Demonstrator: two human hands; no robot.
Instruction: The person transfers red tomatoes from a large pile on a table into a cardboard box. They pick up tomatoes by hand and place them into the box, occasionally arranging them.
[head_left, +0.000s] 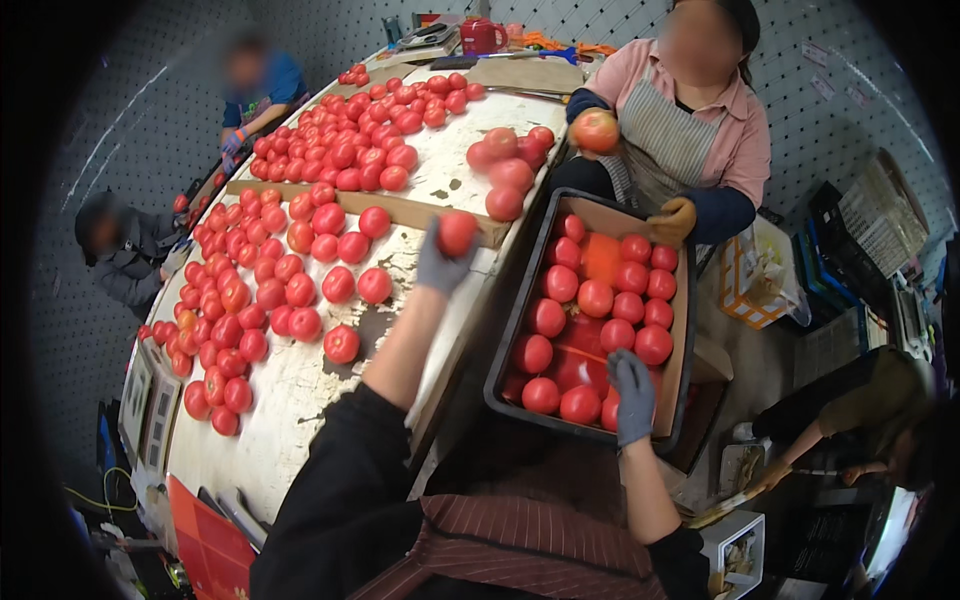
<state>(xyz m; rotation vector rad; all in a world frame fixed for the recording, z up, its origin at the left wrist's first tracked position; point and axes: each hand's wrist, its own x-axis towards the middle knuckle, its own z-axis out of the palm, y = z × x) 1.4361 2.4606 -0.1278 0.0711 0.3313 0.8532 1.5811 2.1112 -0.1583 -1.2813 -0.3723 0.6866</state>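
My left hand (444, 262), in a grey glove, holds a red tomato (456, 232) above the right edge of the worn white table (450, 330). My right hand (634, 394), gloved alike, is over the near right part of a black plastic crate (495, 360) with a cardboard lining (679, 330). A tomato (610, 411) shows partly beside its fingers; whether they grip anything is hidden. Tomatoes line the crate around a red printed sheet (581, 360) and an orange patch (600, 255).
Many tomatoes (225, 330) spread over the table, parted by a cardboard strip (367, 204). Across the crate a co-worker's glove (670, 221) rests at its rim; that person also holds a tomato (595, 131). Two people work beyond the table. Another person bends at right near a white bin (739, 555).
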